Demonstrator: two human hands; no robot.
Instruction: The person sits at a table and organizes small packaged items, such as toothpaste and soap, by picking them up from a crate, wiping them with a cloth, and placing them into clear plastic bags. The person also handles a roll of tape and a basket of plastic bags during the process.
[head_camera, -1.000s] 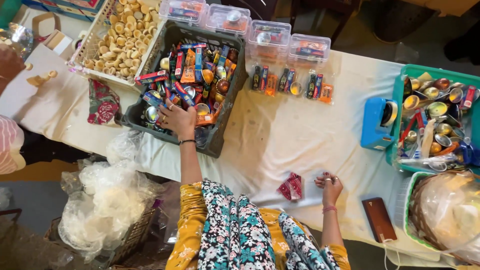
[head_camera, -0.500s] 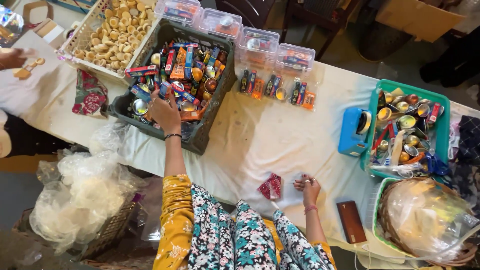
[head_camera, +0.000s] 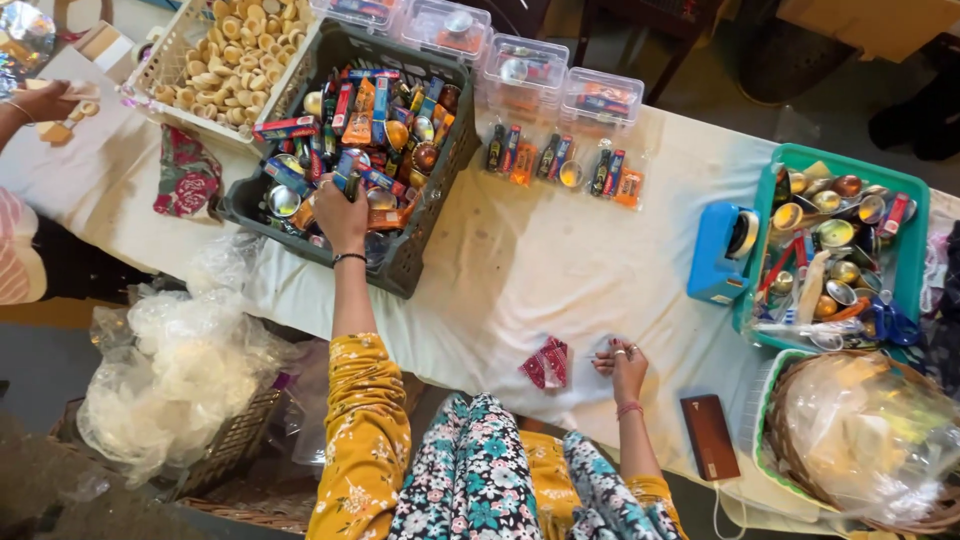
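**Left hand in the dark crate, right hand resting on the cloth**

Left hand reaches into the dark plastic crate, fingers curled round a small blue packet near the crate's middle; grip looks closed on it, though the fingertips are hidden. The packet is likely light, thin card or foil, a bit slick; best pinched by its long edges, since squeezing would dent it. It sits among loose packets, small metal bowls and round tins, so neighbours may lift or slide with it.

Right hand lies on the white tablecloth, fingers loosely bent and holding nothing that I can tell. A red patterned pouch is just beside it, a brown wallet-like case near the table edge.

Around: clear lidded boxes behind a row of small bottles and packets, a white basket of clay lamps, a teal tray with a blue tape dispenser alongside. Another person's hand works far left, well apart.
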